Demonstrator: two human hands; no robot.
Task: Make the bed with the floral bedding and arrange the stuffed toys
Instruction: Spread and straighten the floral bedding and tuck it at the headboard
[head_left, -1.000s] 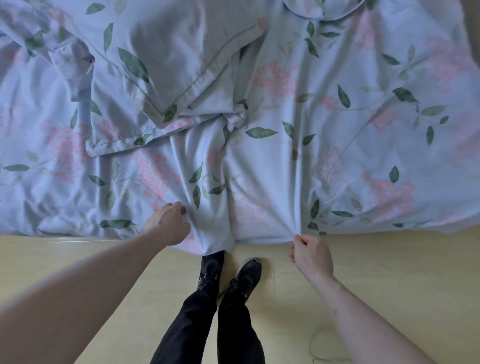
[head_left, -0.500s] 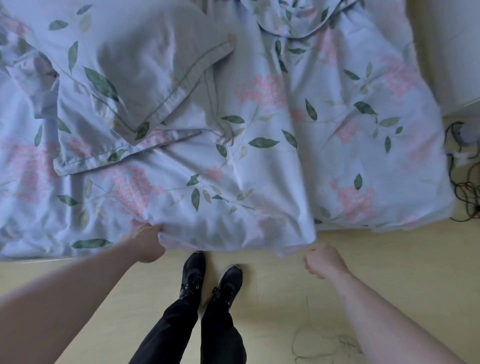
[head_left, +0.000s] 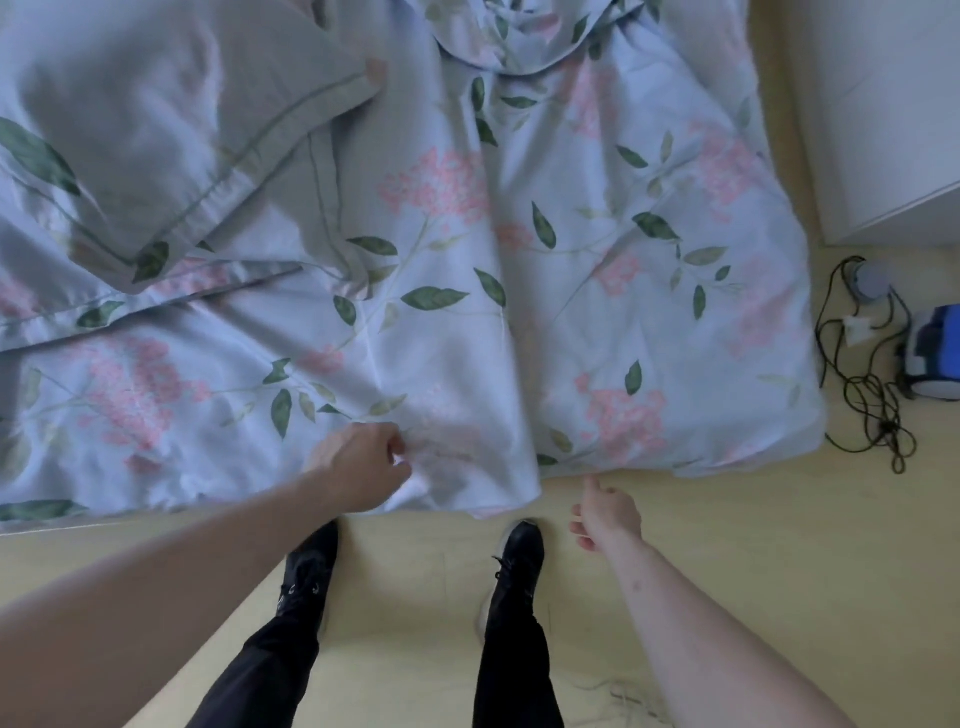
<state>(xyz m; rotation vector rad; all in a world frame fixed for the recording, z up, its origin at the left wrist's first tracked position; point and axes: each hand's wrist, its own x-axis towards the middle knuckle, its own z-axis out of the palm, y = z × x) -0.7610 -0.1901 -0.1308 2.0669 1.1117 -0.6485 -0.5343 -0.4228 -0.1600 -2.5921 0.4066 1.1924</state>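
Observation:
The pale blue floral duvet (head_left: 519, 291), printed with pink blossoms and green leaves, covers the bed and hangs over its near edge. A matching pillowcase (head_left: 171, 130) lies on it at the upper left. My left hand (head_left: 358, 470) pinches a fold of the duvet near the bed's front edge. My right hand (head_left: 605, 514) hovers over the floor just below the duvet's hem, fingers loosely curled, thumb pointing up, holding nothing. No stuffed toys are in view.
Light wooden floor (head_left: 779, 545) runs along the bed. My two feet in black shoes (head_left: 514, 556) stand close to the bed edge. Tangled black cables (head_left: 867, 395) and a blue-and-white object (head_left: 935, 353) lie at the right. A white cabinet (head_left: 883, 114) stands at the upper right.
My right hand has let go of the duvet edge and dropped away from it. My left hand moved right along the edge, still gripping fabric. My view and feet shifted right.

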